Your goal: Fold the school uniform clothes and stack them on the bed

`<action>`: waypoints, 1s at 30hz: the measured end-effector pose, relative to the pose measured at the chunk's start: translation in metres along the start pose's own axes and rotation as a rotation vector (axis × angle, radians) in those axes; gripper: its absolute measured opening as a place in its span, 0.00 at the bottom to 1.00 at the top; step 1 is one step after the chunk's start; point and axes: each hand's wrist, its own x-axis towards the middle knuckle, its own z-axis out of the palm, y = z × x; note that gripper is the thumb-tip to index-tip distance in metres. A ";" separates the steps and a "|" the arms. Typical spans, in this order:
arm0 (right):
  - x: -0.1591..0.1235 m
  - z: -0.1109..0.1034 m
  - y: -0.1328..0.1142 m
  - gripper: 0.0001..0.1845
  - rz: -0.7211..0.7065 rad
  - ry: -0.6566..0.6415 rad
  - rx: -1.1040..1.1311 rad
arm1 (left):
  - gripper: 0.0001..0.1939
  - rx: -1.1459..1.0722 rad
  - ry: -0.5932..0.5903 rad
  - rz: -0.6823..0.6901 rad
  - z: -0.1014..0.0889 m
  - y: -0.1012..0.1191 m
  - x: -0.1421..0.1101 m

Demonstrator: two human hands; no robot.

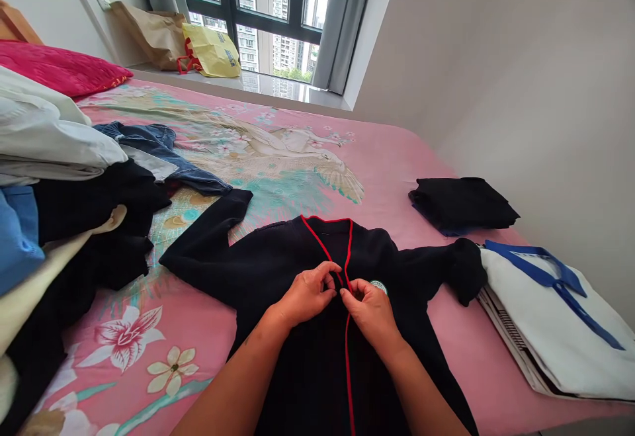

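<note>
A black cardigan (pixel 278 270) with red trim along its front opening lies spread flat on the pink floral bed (pixel 397 158), sleeves out to both sides. My left hand (pixel 305 294) and my right hand (pixel 370 310) meet at the middle of its front, both pinching the red-edged placket just below the neckline. The fingers of each hand are closed on the fabric edges. A small round badge (pixel 380 285) shows on the chest beside my right hand.
A heap of unfolded clothes (pixel 64 178) in white, black, blue and denim covers the bed's left side. A folded black garment (pixel 461 204) and a folded white top with blue collar (pixel 550 323) lie at the right. Paper and yellow bags (pixel 198 45) sit on the windowsill.
</note>
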 end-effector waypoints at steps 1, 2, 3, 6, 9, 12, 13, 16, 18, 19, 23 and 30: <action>-0.001 0.001 -0.002 0.11 -0.038 0.040 -0.073 | 0.19 -0.020 0.002 0.000 0.000 0.000 0.000; -0.003 0.002 -0.003 0.11 -0.060 0.067 -0.121 | 0.17 -0.041 0.004 0.004 0.000 0.000 0.000; -0.004 0.003 -0.003 0.11 -0.074 0.079 -0.139 | 0.15 -0.062 0.009 0.010 0.000 0.000 0.000; -0.005 0.001 0.000 0.13 -0.125 0.045 -0.055 | 0.10 -0.092 0.028 0.031 0.000 0.000 -0.001; 0.000 -0.004 0.006 0.15 -0.095 -0.107 0.104 | 0.06 -0.060 0.037 0.035 0.001 0.000 0.000; 0.006 -0.007 0.008 0.13 -0.028 -0.219 0.146 | 0.03 -0.020 0.045 0.023 0.001 -0.002 0.001; 0.007 -0.007 0.008 0.11 -0.040 -0.212 0.126 | 0.03 -0.013 0.045 0.026 0.001 -0.002 0.001; 0.008 -0.002 0.007 0.05 -0.127 -0.130 0.031 | 0.03 -0.034 0.035 0.039 -0.001 -0.003 0.002; 0.005 0.003 0.006 0.04 -0.165 -0.075 -0.036 | 0.02 -0.095 0.019 0.009 -0.002 -0.002 0.002; 0.003 0.005 0.006 0.04 -0.177 -0.045 -0.073 | 0.03 -0.132 0.009 -0.018 -0.001 -0.001 0.002; -0.004 0.012 0.005 0.04 -0.203 0.045 -0.189 | 0.11 -0.132 0.022 -0.089 0.003 0.001 0.002; 0.008 0.009 0.011 0.05 -0.059 -0.101 -0.050 | 0.19 0.149 0.085 -0.081 0.008 -0.003 0.002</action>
